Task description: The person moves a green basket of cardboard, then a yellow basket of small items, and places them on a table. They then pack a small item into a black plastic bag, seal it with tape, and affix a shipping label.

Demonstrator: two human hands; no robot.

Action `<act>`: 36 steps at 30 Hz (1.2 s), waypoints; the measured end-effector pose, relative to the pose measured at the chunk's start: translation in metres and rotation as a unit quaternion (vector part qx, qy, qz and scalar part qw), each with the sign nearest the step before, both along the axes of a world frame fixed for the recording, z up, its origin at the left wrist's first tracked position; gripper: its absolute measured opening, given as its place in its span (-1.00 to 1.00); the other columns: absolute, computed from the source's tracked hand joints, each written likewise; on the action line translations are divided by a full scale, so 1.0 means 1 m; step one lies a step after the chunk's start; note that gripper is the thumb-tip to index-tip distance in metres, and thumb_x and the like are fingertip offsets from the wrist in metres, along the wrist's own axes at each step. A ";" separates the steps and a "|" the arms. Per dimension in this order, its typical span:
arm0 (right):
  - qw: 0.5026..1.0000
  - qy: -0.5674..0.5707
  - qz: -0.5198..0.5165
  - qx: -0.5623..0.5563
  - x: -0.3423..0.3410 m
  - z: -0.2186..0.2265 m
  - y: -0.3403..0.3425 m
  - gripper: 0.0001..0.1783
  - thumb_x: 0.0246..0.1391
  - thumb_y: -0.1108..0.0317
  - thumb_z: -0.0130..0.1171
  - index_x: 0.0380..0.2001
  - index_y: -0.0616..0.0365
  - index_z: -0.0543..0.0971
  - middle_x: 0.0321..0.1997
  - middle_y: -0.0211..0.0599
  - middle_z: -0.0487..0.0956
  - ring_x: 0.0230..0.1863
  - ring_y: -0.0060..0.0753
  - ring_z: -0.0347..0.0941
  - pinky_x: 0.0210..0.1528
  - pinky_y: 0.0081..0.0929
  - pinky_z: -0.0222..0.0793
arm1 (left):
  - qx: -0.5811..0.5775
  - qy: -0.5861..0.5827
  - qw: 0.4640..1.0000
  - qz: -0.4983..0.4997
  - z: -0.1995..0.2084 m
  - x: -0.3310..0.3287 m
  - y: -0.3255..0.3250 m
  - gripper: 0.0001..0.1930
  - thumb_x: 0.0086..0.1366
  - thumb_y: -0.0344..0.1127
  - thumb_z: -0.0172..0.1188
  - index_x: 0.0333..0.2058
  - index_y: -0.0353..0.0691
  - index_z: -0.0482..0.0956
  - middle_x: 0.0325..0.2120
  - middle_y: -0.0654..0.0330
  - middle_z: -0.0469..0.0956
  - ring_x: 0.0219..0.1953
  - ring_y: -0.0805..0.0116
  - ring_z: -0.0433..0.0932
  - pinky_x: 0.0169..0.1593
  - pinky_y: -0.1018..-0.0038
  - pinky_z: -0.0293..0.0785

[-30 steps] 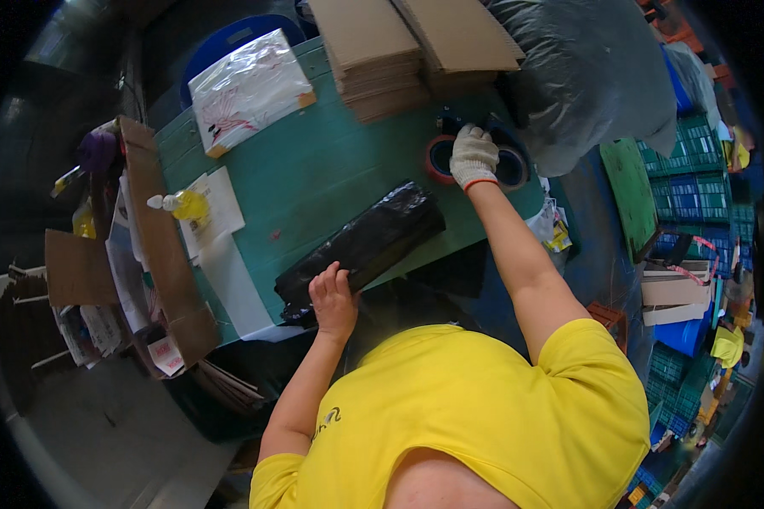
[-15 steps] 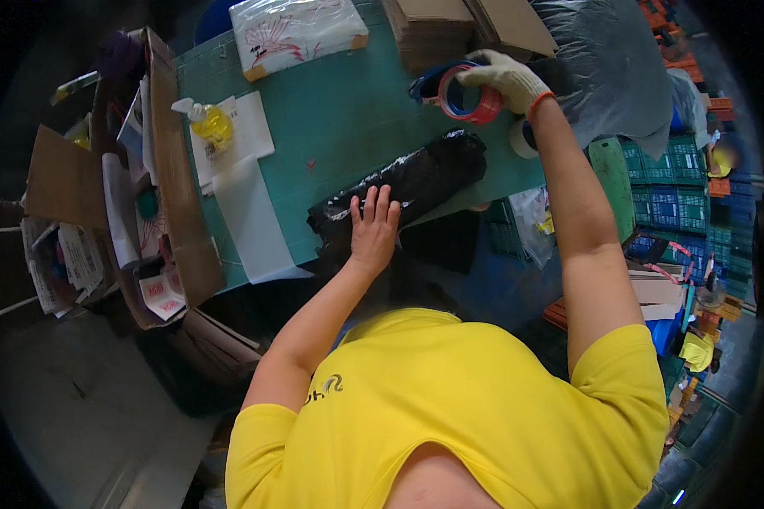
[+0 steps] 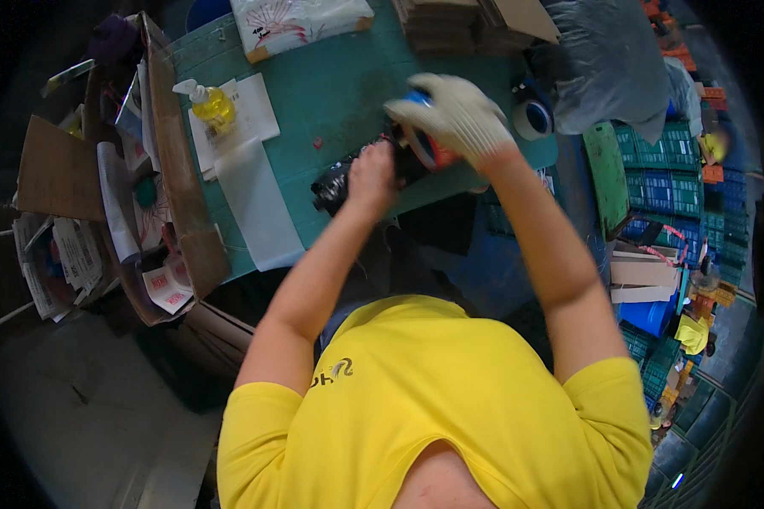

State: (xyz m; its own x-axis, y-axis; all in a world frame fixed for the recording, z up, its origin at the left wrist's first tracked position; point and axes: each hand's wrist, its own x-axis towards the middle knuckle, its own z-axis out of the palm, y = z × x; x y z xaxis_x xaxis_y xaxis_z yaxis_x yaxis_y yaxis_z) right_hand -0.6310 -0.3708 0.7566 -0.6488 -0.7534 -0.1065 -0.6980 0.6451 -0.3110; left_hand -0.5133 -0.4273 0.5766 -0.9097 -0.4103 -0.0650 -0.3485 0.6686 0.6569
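Observation:
A black plastic-wrapped bundle [image 3: 334,187] lies across the front of the green table. My bare left hand [image 3: 372,176] is closed over its middle, with the fingers curled and partly blurred. In a white knit glove with the palm down, my right hand [image 3: 457,117] grips a red and blue tape roll [image 3: 440,155] against the bundle's right part. The glove covers much of the roll and that end of the bundle. Just right of the glove stands another tape roll [image 3: 532,119], white-faced with a dark core.
A pump bottle of yellow liquid [image 3: 213,109] stands on white papers [image 3: 259,110] at the left, beside an open cardboard box [image 3: 178,161]. Stacked cardboard [image 3: 441,30] and a plastic-wrapped pack [image 3: 301,25] sit at the back. Green crates [image 3: 658,157] stand beyond the table's right side.
My right hand has brought the tape roll left and nearer, down onto the bundle. My left hand has gone from lying flat on the bundle to closing around it.

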 end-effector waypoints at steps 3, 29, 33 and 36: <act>0.975 -0.013 -0.053 -0.216 0.042 -0.017 0.075 -0.37 -0.14 0.02 0.30 0.03 -0.04 0.45 -0.25 -0.02 0.47 -0.36 -0.05 0.39 -0.22 -0.26 0.39 | 0.245 -0.055 0.968 0.025 0.012 -0.040 -0.097 -0.38 -0.21 -0.10 0.47 -0.20 -0.37 0.48 -0.26 -0.04 0.55 -0.17 0.10 0.54 -0.11 0.33 0.44; 0.961 -0.219 -0.150 -0.071 -0.057 -0.075 0.016 -0.31 -0.22 -0.05 0.33 0.00 0.05 0.51 -0.06 -0.10 0.53 -0.06 -0.23 0.47 0.04 -0.40 0.34 | -0.094 -0.271 0.955 -0.075 0.030 -0.088 -0.167 0.20 -0.26 0.19 0.42 0.26 -0.25 -0.05 0.19 -0.04 0.18 0.26 0.02 0.13 0.21 -0.17 -0.03; 0.954 -0.204 -0.169 -0.144 -0.106 -0.084 0.109 -0.43 -0.14 0.01 0.31 -0.08 0.11 0.55 -0.13 -0.28 0.56 -0.14 -0.39 0.48 -0.01 -0.44 0.36 | -0.038 -0.175 0.982 -0.055 0.006 -0.061 -0.180 -0.18 -0.04 0.19 0.29 0.09 -0.23 0.28 0.09 -0.06 0.29 0.16 -0.01 0.24 0.14 0.14 0.19; 0.731 -0.331 -0.393 -0.450 -0.161 -0.138 0.115 -0.45 -0.09 0.04 0.27 -0.06 0.13 0.52 -0.12 -0.30 0.53 -0.11 -0.44 0.41 -0.06 -0.32 0.36 | 0.002 -0.078 0.997 0.019 -0.016 -0.038 -0.180 -0.47 0.19 0.13 0.11 -0.14 -0.26 0.46 -0.10 -0.09 0.44 -0.01 -0.05 0.39 -0.01 0.25 0.33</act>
State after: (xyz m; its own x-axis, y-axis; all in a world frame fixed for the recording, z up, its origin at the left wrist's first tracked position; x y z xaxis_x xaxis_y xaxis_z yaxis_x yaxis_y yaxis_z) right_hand -0.7924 -0.2554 0.6188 -0.9497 -0.1344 -0.2828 0.2722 0.0920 -0.9578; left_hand -0.5513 -0.6069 0.5607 -0.8721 -0.4437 -0.2065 -0.4719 0.6509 0.5946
